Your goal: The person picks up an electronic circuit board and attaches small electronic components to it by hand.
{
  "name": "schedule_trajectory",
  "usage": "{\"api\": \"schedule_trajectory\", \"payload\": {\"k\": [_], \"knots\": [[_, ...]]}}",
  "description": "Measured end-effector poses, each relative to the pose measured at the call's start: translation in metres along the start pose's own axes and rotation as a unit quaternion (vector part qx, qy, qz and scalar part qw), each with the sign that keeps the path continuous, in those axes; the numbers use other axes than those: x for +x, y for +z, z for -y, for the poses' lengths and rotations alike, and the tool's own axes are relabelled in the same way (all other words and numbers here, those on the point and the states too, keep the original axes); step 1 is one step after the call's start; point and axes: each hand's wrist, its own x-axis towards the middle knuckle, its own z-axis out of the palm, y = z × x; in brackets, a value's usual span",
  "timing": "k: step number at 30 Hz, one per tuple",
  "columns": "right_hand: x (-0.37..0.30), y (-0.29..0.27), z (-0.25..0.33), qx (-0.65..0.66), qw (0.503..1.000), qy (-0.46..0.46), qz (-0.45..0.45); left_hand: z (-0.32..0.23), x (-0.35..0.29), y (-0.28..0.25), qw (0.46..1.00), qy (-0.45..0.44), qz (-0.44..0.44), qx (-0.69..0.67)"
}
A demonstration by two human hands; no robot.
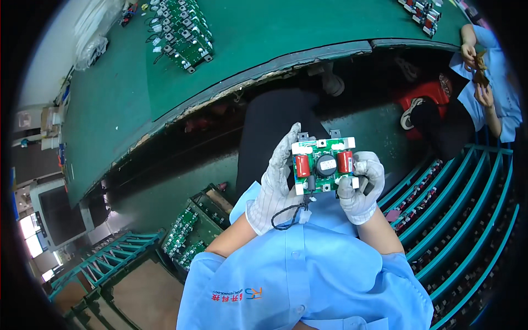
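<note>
A green circuit board [334, 147] is held up in front of my chest. It carries a round black coil [325, 165] in the middle, a red capacitor [302, 165] on the left and another red capacitor [345, 162] on the right. White blocks sit at its corners. My gloved left hand [276, 184] grips the left edge, its fingers stretched up along the side. At the right edge, my gloved right hand [363, 187] is closed on the lower corner with bent fingers. A black cable [285, 225] hangs below the board, near my left wrist.
Several circuit boards [184, 36] stand in rows on the green table [275, 30], with more boards [422, 16] at its far right. A bin with boards [181, 236] is low on the left. Teal racks [467, 203] fill the right; a co-worker [489, 88] sits beyond.
</note>
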Motion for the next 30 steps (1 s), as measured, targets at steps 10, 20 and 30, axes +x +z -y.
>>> {"api": "schedule_trajectory", "payload": {"k": [10, 20, 30], "knots": [[-0.03, 0.013, 0.001, 0.228, 0.967, 0.065, -0.093, 0.003, -0.016, -0.012, 0.976, -0.161, 0.037, -0.144], [-0.033, 0.019, 0.004, 0.282, 0.949, 0.058, -0.127, -0.001, -0.016, -0.006, 0.987, -0.089, 0.032, -0.129], [-0.029, 0.024, 0.008, 0.305, 0.912, 0.142, -0.234, 0.005, -0.009, -0.027, 0.986, -0.063, 0.152, 0.037]]}}
